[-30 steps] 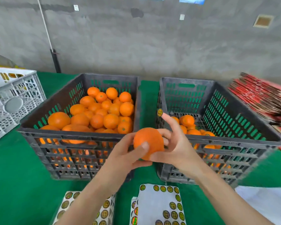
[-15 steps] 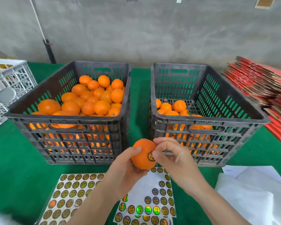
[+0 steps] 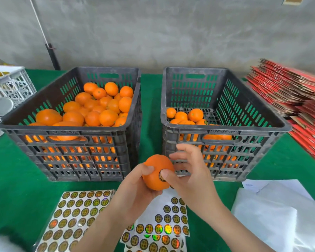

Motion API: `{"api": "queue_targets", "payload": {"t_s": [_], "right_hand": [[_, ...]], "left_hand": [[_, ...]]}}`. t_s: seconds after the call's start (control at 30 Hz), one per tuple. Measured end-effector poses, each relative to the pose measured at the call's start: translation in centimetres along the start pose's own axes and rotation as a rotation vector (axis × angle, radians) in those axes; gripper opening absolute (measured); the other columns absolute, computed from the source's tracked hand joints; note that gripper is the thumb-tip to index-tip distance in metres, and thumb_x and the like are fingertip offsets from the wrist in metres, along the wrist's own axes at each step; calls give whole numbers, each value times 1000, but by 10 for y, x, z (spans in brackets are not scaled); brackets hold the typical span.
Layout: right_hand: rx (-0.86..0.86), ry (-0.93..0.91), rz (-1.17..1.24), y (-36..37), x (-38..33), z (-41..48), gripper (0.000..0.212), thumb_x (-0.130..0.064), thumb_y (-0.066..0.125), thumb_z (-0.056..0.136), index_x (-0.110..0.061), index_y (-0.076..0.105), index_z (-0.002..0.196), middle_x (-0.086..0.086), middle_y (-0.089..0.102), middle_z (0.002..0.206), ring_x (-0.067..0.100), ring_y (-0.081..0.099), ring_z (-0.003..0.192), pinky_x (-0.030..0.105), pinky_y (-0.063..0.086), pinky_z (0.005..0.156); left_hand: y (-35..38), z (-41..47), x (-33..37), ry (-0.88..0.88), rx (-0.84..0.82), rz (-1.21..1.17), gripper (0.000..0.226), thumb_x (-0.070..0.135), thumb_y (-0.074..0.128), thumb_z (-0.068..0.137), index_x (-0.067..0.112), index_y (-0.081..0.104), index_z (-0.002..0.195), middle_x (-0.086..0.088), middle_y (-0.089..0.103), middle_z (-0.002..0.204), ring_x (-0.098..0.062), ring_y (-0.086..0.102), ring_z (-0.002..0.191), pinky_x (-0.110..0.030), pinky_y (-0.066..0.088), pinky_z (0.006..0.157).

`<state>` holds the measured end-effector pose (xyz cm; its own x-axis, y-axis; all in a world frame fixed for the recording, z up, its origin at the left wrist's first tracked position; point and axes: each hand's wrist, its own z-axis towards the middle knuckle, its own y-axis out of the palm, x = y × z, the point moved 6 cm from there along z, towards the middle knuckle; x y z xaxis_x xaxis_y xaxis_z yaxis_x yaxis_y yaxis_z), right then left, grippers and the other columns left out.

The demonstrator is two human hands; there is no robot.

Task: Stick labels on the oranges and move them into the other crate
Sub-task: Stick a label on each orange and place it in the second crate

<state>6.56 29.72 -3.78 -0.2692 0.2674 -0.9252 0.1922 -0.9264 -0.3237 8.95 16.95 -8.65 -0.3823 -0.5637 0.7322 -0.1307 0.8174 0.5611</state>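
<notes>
Green-cloth table (image 3: 16, 179), bare concrete wall (image 3: 171, 33) behind; only one view here.

Head view: two dark slotted crates sit side by side w/ a strip of cloth btwn them. The source crate (image 3: 65, 131) on the left is heaped w/ oranges nearly to the rim. The other crate (image 3: 225, 129) on the right has just a low layer along its near side, at least one showing a round sticker. Judging by the piles, the job is early on: most fruit is unlabelled & unmoved.

Left hand (image 3: 133, 193) cups the orange (image 3: 153, 177) from below & the left, thumb curled over the top, so it's clamped round it. The fruit is off the table, in front of the gap btwn the crates & above the sticker sheets (image 3: 76, 211). Right hand (image 3: 191, 177) is spread, fingers loose & apart, wrapped round nothing. Only its thumb tip (image 3: 166, 174) presses the label (image 3: 161, 177) onto the fruit's right face. The thumb hides part of the label, so can't tell if its edges are fully down.

Step in hand is prob. smoothing the sticker. For this one, what's left is dropping it into the other crate, just beyond the right hand.

Also there: white crate (image 3: 9, 88) far left, red flat cartons (image 3: 289, 93) far right, white sheets (image 3: 271, 215) near right.
</notes>
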Motion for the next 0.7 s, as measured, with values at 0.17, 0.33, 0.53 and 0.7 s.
{"api": "queue_targets", "payload": {"t_s": [0.17,0.33,0.53,0.7], "right_hand": [[-177,-151,-119,0,-19,6,66,-44,71,71,-49,34,126,-27,40,127,-9,44,113,10,43,87],[183,-391,-244,-65,-51,74,66,-24,75,61,-29,45,119,-3,44,118,1,45,105,2,33,86],[-175,43,-978,-124,28,237,67,-15,74,70,-14,44,130,14,49,126,28,51,110,32,44,91],[-636,326,-1405,-127,118,262,72,-6,71,73,-14,40,137,11,46,139,30,48,121,44,45,97]], "left_hand": [[31,4,16,86,-174,78,64,30,72,63,7,58,121,-18,67,110,-27,67,97,-34,56,74],[78,34,80,513,-138,432,47,38,59,85,12,57,124,-6,68,107,-16,66,94,-30,55,81],[106,102,116,796,124,1296,36,-13,38,93,-6,56,122,-23,58,122,-33,57,112,-11,40,92],[100,119,107,769,180,1495,30,-4,45,94,6,64,115,-9,63,117,-21,57,109,-9,33,83]]}}
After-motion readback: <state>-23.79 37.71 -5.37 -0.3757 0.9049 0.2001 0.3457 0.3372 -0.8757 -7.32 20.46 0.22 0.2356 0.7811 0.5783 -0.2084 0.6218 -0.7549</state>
